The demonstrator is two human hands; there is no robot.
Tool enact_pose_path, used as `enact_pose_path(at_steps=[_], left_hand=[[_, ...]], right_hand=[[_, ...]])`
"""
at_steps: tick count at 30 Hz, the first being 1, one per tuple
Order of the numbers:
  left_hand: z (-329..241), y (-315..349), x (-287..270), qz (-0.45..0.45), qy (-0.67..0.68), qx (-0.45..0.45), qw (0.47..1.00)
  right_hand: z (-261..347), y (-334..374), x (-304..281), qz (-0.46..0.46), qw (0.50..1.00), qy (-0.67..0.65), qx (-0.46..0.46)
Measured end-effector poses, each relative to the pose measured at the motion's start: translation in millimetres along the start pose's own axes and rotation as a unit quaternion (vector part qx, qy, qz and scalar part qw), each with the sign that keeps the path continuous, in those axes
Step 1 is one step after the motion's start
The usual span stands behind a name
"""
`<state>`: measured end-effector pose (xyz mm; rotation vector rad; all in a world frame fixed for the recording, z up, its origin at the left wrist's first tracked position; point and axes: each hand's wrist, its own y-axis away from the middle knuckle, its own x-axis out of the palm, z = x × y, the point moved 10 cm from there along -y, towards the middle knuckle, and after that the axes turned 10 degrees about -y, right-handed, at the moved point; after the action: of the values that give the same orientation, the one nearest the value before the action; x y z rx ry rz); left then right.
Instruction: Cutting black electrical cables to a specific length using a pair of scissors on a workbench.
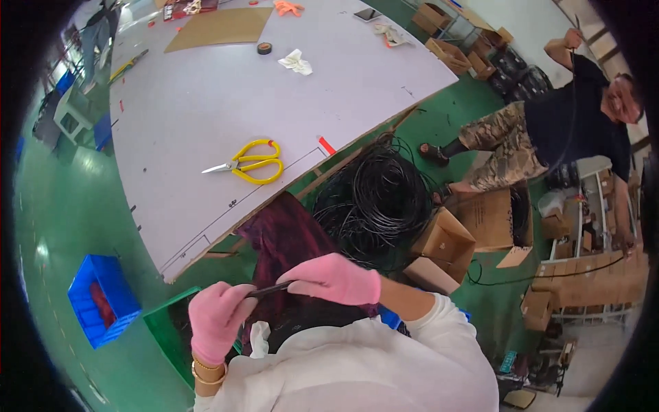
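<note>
Cable (269, 290), thin and black, runs between our two hands, both in pink gloves, low in the view and in front of our chest. Our left hand (218, 321) has a closed grip on one end of it, and our right hand (334, 280) pinches the other part between the fingers. Just beyond the hands a big coil (376, 199) of black cable lies on the green floor. Yellow scissors (250, 163) lie on the grey worktop (206, 96), well apart from our hands.
</note>
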<state>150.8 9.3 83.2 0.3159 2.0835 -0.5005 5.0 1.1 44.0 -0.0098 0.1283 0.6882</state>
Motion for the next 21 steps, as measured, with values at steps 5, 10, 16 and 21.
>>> enact_pose_path(at_steps=[5,10,16,21], left_hand=[[7.9,13.9,-5.2,-0.008,-0.010,-0.019,1.000],[32.1,23.6,21.6,0.013,-0.007,-0.052,0.999],[80.8,39.1,5.3,-0.044,0.078,-0.122,0.989],[120.8,48.1,-23.4,-0.146,-0.147,-0.155,0.966]], right_hand=[[5.2,0.5,-0.4,0.091,0.984,0.153,-0.027],[29.7,-33.4,19.4,0.032,0.966,0.236,-0.098],[22.5,-84.3,39.1,0.046,0.933,0.320,-0.160],[7.9,-132.7,60.2,0.039,0.926,0.323,-0.193]])
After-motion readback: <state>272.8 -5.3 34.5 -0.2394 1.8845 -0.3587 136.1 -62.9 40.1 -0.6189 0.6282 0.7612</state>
